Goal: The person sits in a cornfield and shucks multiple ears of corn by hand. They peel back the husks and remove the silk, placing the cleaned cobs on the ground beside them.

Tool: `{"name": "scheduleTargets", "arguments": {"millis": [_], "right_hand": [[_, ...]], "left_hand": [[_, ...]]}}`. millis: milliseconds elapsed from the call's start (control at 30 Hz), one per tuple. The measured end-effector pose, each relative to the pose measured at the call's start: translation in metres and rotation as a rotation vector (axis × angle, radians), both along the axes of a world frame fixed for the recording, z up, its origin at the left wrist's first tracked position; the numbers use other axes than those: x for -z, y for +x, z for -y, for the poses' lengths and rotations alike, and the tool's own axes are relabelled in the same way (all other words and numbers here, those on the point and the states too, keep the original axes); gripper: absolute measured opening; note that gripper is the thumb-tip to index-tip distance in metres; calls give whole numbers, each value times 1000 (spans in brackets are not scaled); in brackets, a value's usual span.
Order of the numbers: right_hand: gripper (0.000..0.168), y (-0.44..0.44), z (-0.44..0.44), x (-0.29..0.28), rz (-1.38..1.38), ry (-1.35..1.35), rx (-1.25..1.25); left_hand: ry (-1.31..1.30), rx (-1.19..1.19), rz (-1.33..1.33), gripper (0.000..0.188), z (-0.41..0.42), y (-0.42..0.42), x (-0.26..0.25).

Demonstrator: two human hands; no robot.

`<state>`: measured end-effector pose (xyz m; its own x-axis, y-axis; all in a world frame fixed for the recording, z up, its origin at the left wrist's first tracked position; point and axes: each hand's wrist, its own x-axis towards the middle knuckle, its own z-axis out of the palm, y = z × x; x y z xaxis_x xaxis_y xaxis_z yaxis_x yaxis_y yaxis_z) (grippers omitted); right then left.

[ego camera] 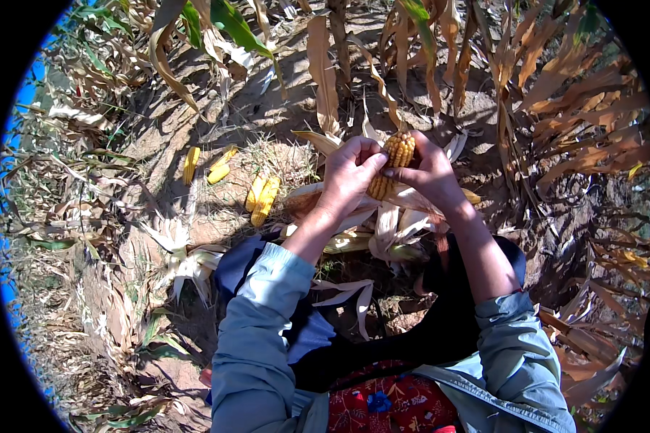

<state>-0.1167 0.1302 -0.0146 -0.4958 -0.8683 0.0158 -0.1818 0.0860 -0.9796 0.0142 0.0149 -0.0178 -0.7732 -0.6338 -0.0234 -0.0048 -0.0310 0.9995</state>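
A golden ear of corn (400,148) points away from me, its kernels bare near the tip. My left hand (351,169) pinches its left side with thumb and bent fingers. From the right, my right hand (432,172) wraps around it, thumb across the front. More yellow kernels (380,188) show just below my thumbs; whether they belong to the same ear I cannot tell. Pale dry husks (392,222) spread beneath my hands. Part of the ear is hidden by my fingers.
Several husked ears (265,201) lie on the soil to the left, with more yellow ears (222,165) farther out. An empty husk (189,257) rests near my left knee. Dry corn stalks (340,48) and brown leaves (579,113) stand ahead and to the right.
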Motion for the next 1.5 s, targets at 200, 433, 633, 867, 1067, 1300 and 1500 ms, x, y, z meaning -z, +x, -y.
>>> {"name": "scheduleTargets", "arguments": {"millis": [200,433,633,867,1067,1300,1500], "right_hand": [[53,-17,-6,-10,8,-101,102],[44,-27,-15,-27,104,-147,183],[47,-20,-15,-29,248,-215,65],[52,-11,-10,-35,325,-172,-91],[56,0,-9,-37,375,-133,-100],[57,-5,-11,-34,394,-140,-80],[50,-14,-14,-33,378,-189,34]], "left_hand": [[-727,52,207,19,12,20,13],[-924,15,922,15,44,38,15],[-683,88,392,37,29,20,1],[-779,182,257,16,11,11,6],[-880,174,277,12,11,12,11],[-584,-185,227,10,13,6,-5],[-446,-602,330,14,79,36,7]]}}
